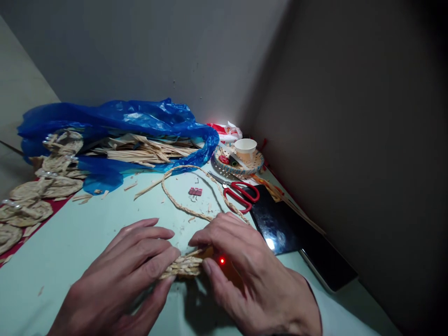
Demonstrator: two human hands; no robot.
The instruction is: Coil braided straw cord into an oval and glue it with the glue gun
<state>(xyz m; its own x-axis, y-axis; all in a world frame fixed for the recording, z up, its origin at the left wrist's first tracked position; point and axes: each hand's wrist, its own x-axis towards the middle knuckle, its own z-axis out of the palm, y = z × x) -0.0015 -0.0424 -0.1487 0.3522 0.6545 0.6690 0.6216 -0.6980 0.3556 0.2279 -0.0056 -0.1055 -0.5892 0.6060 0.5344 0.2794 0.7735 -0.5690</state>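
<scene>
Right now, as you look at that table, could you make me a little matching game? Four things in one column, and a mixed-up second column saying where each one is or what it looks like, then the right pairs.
Things:
1. braided piece
2. scissors
3. cup
4. plastic bag

Places and looks:
A. blue, with pale strips inside
B. in a shallow woven basket
C. between the left hand and the right hand
D. lying with red handles

Right pairs: 1-C, 2-D, 3-B, 4-A
</scene>
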